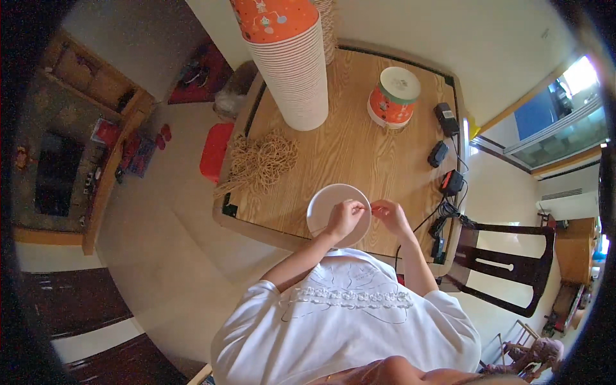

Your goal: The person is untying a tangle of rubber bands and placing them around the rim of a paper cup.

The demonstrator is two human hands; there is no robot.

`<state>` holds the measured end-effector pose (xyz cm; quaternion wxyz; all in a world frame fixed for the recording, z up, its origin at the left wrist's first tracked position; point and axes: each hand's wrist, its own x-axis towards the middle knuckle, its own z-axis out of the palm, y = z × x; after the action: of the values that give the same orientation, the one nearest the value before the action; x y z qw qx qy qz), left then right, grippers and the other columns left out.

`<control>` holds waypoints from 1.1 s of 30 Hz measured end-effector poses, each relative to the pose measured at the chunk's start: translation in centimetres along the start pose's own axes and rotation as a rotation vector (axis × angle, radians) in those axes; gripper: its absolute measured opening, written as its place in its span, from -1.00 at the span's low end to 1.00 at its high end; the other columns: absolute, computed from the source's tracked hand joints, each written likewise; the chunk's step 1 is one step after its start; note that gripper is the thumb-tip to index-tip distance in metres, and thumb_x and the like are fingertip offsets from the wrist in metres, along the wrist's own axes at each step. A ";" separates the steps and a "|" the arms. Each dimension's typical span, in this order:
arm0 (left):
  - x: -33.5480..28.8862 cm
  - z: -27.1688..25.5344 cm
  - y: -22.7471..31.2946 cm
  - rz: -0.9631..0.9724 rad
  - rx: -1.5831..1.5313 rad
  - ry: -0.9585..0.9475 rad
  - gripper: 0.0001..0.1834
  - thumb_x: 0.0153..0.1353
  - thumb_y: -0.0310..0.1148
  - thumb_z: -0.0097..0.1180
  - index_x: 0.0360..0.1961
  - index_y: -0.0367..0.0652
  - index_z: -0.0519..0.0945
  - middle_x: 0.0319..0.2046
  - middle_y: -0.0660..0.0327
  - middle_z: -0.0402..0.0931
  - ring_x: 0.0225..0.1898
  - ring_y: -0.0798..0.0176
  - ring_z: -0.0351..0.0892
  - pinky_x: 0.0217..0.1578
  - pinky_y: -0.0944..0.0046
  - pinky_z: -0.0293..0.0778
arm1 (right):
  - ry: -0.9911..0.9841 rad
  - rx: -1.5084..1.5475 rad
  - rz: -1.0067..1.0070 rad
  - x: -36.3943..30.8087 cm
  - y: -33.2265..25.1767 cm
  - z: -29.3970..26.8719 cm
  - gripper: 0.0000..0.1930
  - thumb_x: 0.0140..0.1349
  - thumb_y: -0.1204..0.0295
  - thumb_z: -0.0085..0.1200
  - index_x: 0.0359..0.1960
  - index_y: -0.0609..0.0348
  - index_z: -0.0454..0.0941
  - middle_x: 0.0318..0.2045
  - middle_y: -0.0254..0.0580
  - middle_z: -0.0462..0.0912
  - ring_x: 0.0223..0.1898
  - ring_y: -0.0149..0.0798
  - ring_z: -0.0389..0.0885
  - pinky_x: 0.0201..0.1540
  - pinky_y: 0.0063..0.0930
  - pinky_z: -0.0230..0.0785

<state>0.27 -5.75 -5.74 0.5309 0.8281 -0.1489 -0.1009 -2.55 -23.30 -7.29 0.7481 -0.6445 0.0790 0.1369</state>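
A round white paper tub [323, 204] sits at the table's near edge, right in front of me, its open mouth facing up. My left hand [345, 218] is over the tub's mouth, thumb and fingers pinched together near its right rim. Just outside that rim, my right hand [393, 216] is closed in a pinch too, its fingertips close to the left ones. A small reddish bit shows between the two hands; whether it is the tub's outer wall or a separate piece, I cannot tell. A thin strand [319, 231] runs beside my left wrist.
A loose heap of tan twine [260, 163] lies on the wooden table [359, 151] at left. Behind it rises a tall stack of paper tubs [295, 83]. An orange tub [393, 102] stands upside down at back right. Black chargers [452, 183] and cables line the right edge, beside a dark chair [507, 260].
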 end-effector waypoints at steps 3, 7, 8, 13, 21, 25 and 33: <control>0.1 0.1 -0.2 -0.021 0.037 -0.018 -0.88 -0.03 -0.46 0.08 -0.44 -0.28 0.53 -0.50 0.09 0.52 -0.45 0.21 0.55 -0.43 0.33 0.43 | 0.021 -0.022 0.012 0.1 -0.2 0.3 -0.87 0.01 0.58 0.02 -0.37 0.26 0.53 -0.48 -0.34 0.55 -0.43 -0.51 0.42 -0.35 -0.62 0.30; 0.0 0.3 -0.9 -0.030 0.012 0.013 -0.88 -0.04 -0.44 0.08 -0.46 -0.25 0.54 -0.49 0.08 0.53 -0.42 0.16 0.56 -0.42 0.29 0.45 | 0.026 0.119 0.025 0.1 -0.1 0.4 -0.89 0.02 0.55 0.04 -0.38 0.25 0.53 -0.50 -0.35 0.55 -0.47 -0.50 0.42 -0.39 -0.62 0.30; 0.0 0.3 -1.0 -0.027 -0.009 0.026 -0.89 -0.05 -0.40 0.09 -0.48 -0.20 0.55 -0.50 0.10 0.54 -0.42 0.11 0.56 -0.42 0.26 0.46 | 0.025 0.120 0.026 0.0 -0.2 0.4 -0.89 0.02 0.55 0.04 -0.38 0.25 0.53 -0.50 -0.35 0.55 -0.47 -0.50 0.42 -0.39 -0.62 0.30; 0.0 0.2 -0.3 -0.012 0.018 0.036 -0.90 -0.06 -0.40 0.09 -0.51 -0.20 0.54 -0.50 0.10 0.53 -0.43 0.09 0.54 -0.44 0.23 0.44 | 0.009 0.120 0.006 0.0 -0.6 0.6 -0.89 0.00 0.55 0.06 -0.39 0.24 0.54 -0.52 -0.34 0.54 -0.49 -0.50 0.41 -0.42 -0.63 0.28; -0.1 0.5 -0.1 -0.013 0.071 0.056 -0.91 -0.07 -0.41 0.10 -0.54 -0.19 0.53 -0.52 0.11 0.50 -0.44 0.07 0.51 -0.46 0.18 0.40 | 0.039 0.133 -0.008 -0.2 -0.3 0.8 -0.89 -0.02 0.56 0.06 -0.40 0.23 0.54 -0.52 -0.35 0.52 -0.47 -0.51 0.39 -0.41 -0.62 0.26; 0.0 0.1 0.5 -0.023 0.111 0.015 -0.90 -0.08 -0.41 0.10 -0.49 -0.17 0.53 -0.46 0.11 0.49 -0.44 0.06 0.50 -0.44 0.16 0.41 | 0.042 0.124 -0.045 0.0 -0.3 0.9 -0.92 -0.01 0.55 0.04 -0.44 0.23 0.52 -0.55 -0.35 0.50 -0.47 -0.52 0.37 -0.42 -0.61 0.25; 3.4 -2.8 3.2 0.319 0.682 -0.111 -0.77 0.02 -0.35 -0.03 -0.25 -0.07 0.50 -0.17 0.09 0.35 -0.42 0.04 0.51 -0.42 0.11 0.46 | 0.132 -0.234 -0.144 1.0 -2.5 1.0 -0.92 0.03 0.50 0.02 -0.44 0.24 0.48 -0.59 -0.31 0.50 -0.51 -0.49 0.39 -0.44 -0.58 0.27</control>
<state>3.91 -5.85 -1.71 0.2247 0.9171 -0.3293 -0.0063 -0.93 -22.55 -5.08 0.6688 -0.7391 0.0650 0.0483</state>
